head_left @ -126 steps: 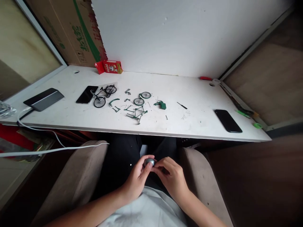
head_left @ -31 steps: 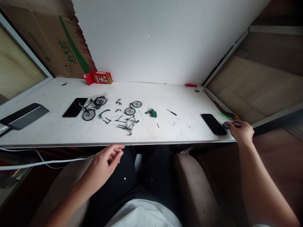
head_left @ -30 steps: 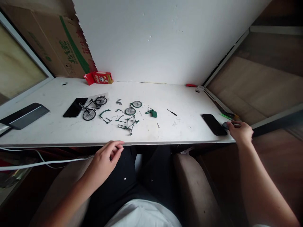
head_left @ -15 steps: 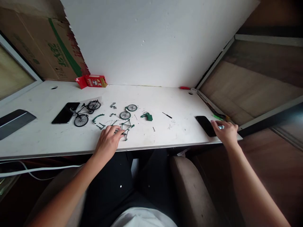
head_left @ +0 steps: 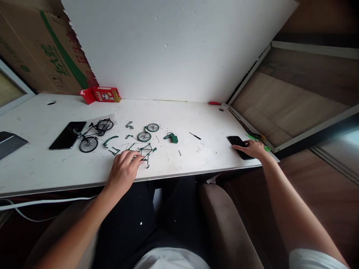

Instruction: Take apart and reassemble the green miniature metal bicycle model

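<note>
My left hand lies on the white desk near its front edge, fingers stretched forward, their tips touching the left end of a green miniature bicycle frame. Nothing is gripped in it. Two loose green-rimmed wheels lie just behind the frame. My right hand rests flat on a black phone near the desk's right front corner, fingers pointing left and covering its near end.
An assembled black miniature bicycle stands beside another black phone at the left. Small green parts, a tiny screwdriver, a red box, a grey device, green tools and a cardboard box are around. A white cable hangs below.
My left hand rose from my lap onto the desk and reached the green frame. My right hand slid left from the desk's right edge onto the black phone.
</note>
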